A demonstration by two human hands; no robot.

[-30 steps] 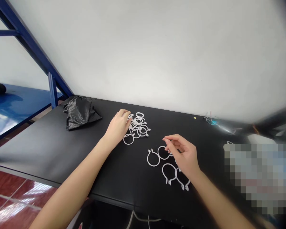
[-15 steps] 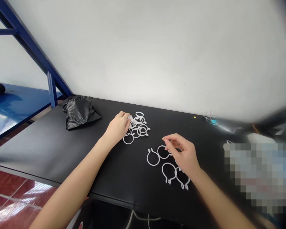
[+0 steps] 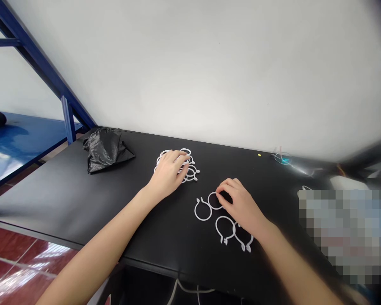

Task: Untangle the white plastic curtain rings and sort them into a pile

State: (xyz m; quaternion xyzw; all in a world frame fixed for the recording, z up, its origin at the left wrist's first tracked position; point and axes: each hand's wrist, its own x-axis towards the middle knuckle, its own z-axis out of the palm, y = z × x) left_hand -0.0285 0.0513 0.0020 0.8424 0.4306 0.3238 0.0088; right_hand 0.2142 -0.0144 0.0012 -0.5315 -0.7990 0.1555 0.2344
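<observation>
My left hand [image 3: 171, 171] lies over a pile of white plastic rings [image 3: 195, 171], its fingers spread and partly covering them. Rings stick out on both sides of that hand. To the right, my right hand [image 3: 238, 203] has thumb and forefinger pinched at the upper edge of one white ring [image 3: 208, 201], which seems to rest on the black table [image 3: 139, 250]. A separate open-ended ring [image 3: 195, 212] with small knobbed ends sits just left of it. Closer to me are two more such rings, one [image 3: 216, 224] in plain view and another [image 3: 239, 243] partly under my right wrist.
A crumpled black plastic bag [image 3: 104, 148] lies at the table's back left. Glasses [image 3: 282, 159] and a small yellow bit [image 3: 259, 155] are near the wall. A blurred-out package [image 3: 343, 233] stands at the right. Blue metal framing [image 3: 68, 120] rises at the left.
My left hand has shifted right across the pile and its fingers have spread. My right hand has lowered onto a ring, which has moved slightly left.
</observation>
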